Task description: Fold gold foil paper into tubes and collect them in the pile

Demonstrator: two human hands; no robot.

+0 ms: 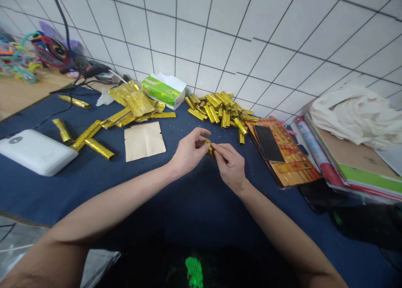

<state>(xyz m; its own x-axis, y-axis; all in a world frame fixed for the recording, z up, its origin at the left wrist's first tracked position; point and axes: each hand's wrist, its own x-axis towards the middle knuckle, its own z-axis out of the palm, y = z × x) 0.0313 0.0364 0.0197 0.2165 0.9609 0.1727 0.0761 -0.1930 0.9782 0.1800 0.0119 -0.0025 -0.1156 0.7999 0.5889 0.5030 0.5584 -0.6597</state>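
Observation:
Between my two hands, above the dark blue cloth, is a small piece of gold foil paper [210, 149], mostly hidden by fingers. My left hand [190, 152] is closed on its left side, with thumb and fingers pinching it. On its right side the fingertips of my right hand [230, 163] pinch it too. Just beyond lies a heap of folded gold foil paper pieces [216, 106]. To the left of my left hand, a square sheet of plain beige paper [144, 140] lies flat.
Rolled gold foil tubes [99, 149] and a white power bank-like device [37, 152] lie at left. A green tissue pack [163, 90] stands by the tiled wall. To the right are an orange printed packet [289, 171], a black phone-like slab [269, 143] and stacked folders [370, 154].

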